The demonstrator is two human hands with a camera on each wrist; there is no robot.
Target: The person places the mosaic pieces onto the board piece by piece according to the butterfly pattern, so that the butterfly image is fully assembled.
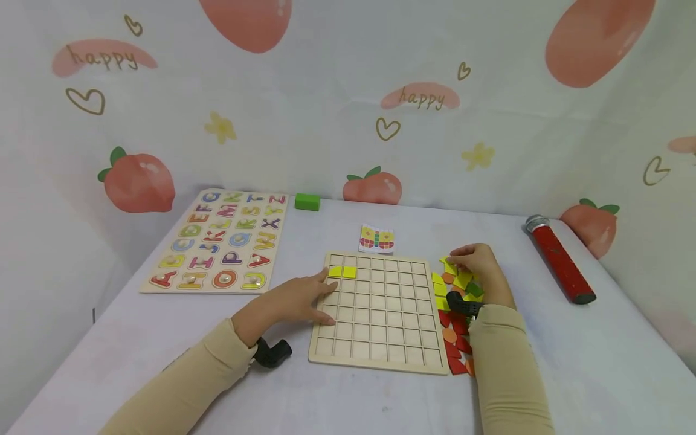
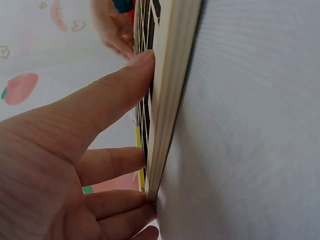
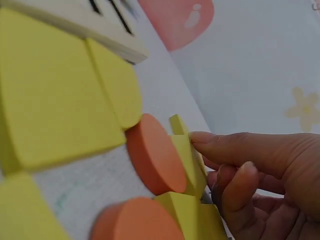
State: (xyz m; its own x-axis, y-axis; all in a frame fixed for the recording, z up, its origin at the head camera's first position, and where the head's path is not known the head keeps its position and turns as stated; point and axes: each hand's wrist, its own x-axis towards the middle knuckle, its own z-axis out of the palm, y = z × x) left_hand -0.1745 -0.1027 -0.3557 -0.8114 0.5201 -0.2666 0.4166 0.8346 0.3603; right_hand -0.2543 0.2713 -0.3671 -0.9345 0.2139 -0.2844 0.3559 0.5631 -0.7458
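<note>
My left hand [image 1: 296, 299] rests on the left edge of a wooden grid board [image 1: 377, 317], its thumb and fingers spread over the rim. Two yellow pieces sit side by side in the grid's upper left: a round-cornered one [image 1: 335, 271] and a square [image 1: 350, 272]. To the right of the board, my right hand [image 1: 478, 266] pinches a yellow piece [image 3: 194, 170] at the far end of a loose pile. In the right wrist view the thumb lies against it; the fingertips behind are partly hidden. Orange discs [image 3: 156, 155] and more yellow pieces [image 3: 55, 95] lie beside it.
Red pieces [image 1: 453, 350] lie along the board's right side. Behind the board is a picture card [image 1: 377, 239] with a butterfly pattern. An alphabet puzzle [image 1: 217, 241] and a green block [image 1: 307, 202] stand at back left, a red microphone [image 1: 560, 260] at right.
</note>
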